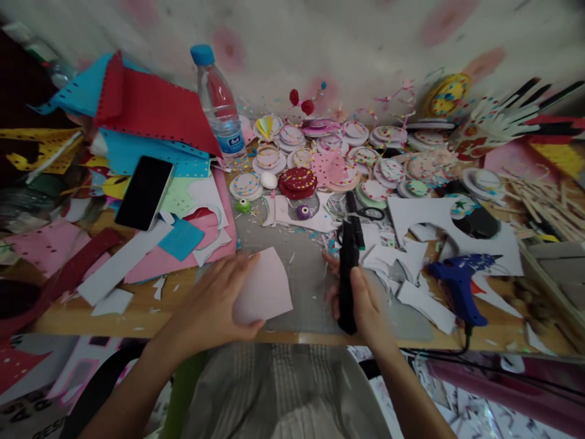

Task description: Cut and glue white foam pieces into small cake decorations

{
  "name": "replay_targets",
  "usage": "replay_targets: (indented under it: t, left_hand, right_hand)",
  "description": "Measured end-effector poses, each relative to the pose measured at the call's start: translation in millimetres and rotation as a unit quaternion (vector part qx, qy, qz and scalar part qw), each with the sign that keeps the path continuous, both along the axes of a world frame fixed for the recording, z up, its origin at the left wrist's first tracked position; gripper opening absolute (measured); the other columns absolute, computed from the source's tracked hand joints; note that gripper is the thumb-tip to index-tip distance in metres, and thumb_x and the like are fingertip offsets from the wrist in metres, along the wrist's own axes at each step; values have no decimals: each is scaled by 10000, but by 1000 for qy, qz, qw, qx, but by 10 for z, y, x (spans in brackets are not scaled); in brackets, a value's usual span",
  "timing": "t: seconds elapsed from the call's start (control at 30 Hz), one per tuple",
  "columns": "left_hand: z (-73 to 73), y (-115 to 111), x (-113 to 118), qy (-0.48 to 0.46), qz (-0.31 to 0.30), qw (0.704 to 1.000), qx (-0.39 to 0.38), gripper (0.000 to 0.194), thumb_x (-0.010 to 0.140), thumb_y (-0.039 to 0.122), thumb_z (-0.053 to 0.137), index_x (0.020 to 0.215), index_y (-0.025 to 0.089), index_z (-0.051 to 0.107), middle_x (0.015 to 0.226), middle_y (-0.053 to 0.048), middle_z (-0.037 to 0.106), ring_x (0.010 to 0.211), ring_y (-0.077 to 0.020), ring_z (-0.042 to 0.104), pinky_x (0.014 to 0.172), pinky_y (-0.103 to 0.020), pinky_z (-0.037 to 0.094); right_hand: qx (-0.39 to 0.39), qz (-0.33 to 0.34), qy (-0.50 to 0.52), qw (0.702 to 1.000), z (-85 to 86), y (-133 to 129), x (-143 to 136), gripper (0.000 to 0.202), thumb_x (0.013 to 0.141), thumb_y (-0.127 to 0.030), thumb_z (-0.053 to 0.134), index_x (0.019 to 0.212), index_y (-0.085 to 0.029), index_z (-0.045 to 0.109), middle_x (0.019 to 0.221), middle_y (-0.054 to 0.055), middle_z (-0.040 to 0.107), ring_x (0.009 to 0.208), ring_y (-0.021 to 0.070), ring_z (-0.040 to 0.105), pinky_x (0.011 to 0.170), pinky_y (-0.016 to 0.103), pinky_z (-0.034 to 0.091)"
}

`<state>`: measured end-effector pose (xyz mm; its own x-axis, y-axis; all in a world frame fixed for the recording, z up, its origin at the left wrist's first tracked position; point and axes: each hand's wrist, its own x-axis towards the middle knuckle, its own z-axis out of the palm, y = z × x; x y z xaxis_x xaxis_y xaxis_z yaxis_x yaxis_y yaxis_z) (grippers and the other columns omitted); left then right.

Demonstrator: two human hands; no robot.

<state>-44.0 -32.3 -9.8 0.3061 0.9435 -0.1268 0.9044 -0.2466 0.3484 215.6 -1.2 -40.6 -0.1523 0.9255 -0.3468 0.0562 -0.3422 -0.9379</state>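
Observation:
My left hand [223, 299] is closed on a pale piece of card or foam sheet [267, 286] with a curved outer edge, thumb at its near side and fingers at its far side. The piece is over the grey cutting mat [301, 256], near the table's front edge. To the right, my right hand [365, 302] is wrapped round a long black tool [348, 274], tilted slightly from upright. Motion blurs the right fingers, and the tool's exact kind cannot be made out. Just beyond the tool lie black-handled scissors [371, 213] among paper scraps.
A blue glue gun [459, 283] with a cable lies at right, near a cut white sheet [406, 213]. Several decorated paper hats [297, 183] line the back. A water bottle [222, 113], a phone [145, 194] and coloured foam sheets [158, 110] stand or lie at left.

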Motion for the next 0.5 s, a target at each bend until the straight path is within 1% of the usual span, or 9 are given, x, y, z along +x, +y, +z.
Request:
replay_targets:
  t: [0.07,0.13,0.23,0.3,0.4,0.47,0.5]
  left_hand:
    - [36,-27,25,-25,-11,999,-30,883,701,384,667,1460,178,267,1483,-149,398,1358,-345,370,1106,-517,341]
    - [97,-20,56,-48,-28,996,-75,842,695,380,670,1441,186,331,1499,-136,389,1361,-335,378,1107,-501,352]
    - [216,38,78,-77,-71,982,-156,701,715,359,652,1372,206,462,1455,-100,473,1312,-296,466,1074,-458,413]
    - [296,67,87,-89,-97,975,-177,602,754,325,612,1335,207,513,1395,-81,546,1266,-271,524,1052,-435,444]
    - [382,25,142,-94,-95,980,-149,477,841,267,521,1316,224,536,1331,-53,607,1201,-228,587,1005,-388,494]
    - [393,-54,225,-87,-78,988,-106,427,889,236,458,1307,218,542,1292,-58,636,1147,-211,626,962,-366,528]
    - [380,-96,280,-76,-69,992,-79,413,900,234,441,1297,196,548,1269,-79,650,1118,-220,644,937,-376,545]
  right_hand:
    - [-11,8,15,1000,48,-33,46,452,960,-585,297,1059,-220,544,614,-17,601,403,130,452,413,261,348]
    - [-35,31,52,998,68,-118,47,413,959,-578,315,985,-229,535,623,-20,601,380,107,420,378,237,310]
    - [-61,72,95,991,34,-251,-42,324,903,-552,500,952,-231,495,583,-60,546,355,68,360,346,191,251]
    - [-78,85,94,989,-13,-293,-134,346,846,-521,613,974,-231,477,556,-90,493,358,56,351,345,174,248]
    - [-90,61,85,990,-61,-290,-260,371,829,-524,631,974,-231,457,538,-107,457,361,56,356,341,166,259]
    - [-89,47,81,992,-61,-277,-311,350,857,-534,587,973,-231,457,527,-105,458,360,59,353,341,167,255]
    - [-88,49,79,992,-51,-275,-324,335,876,-534,559,979,-230,462,529,-101,462,363,62,352,343,170,257]
